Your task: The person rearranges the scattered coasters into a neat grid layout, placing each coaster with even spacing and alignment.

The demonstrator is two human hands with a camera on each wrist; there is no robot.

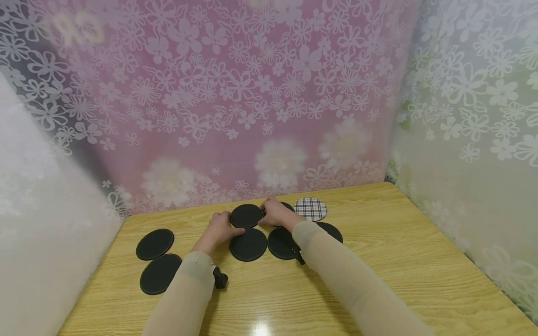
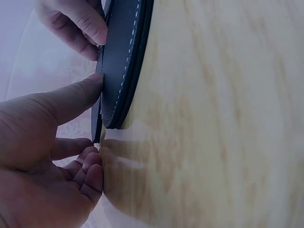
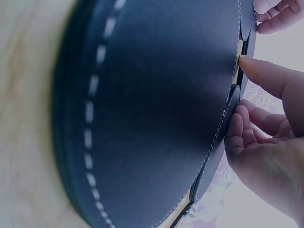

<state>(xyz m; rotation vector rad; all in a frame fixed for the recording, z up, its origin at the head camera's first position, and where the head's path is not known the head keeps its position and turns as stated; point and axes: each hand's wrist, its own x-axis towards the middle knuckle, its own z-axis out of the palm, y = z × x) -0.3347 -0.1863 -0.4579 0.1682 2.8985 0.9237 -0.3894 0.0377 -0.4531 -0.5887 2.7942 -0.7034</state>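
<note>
In the head view, the left hand (image 1: 215,229) and right hand (image 1: 275,213) grip opposite edges of a black disc (image 1: 246,216) just below the frame's centre. Other black discs (image 1: 248,244) lie at lower left and lower centre on the tabletop (image 1: 269,298), a plaid disc (image 1: 310,209) right of centre. In the left wrist view, the left thumb and curled fingers meet disc edges at left. In the right wrist view, white stitching (image 3: 89,112) crosses left of centre; the right hand is at right.

Flat black disc (image 1: 245,216) (far row)
</note>
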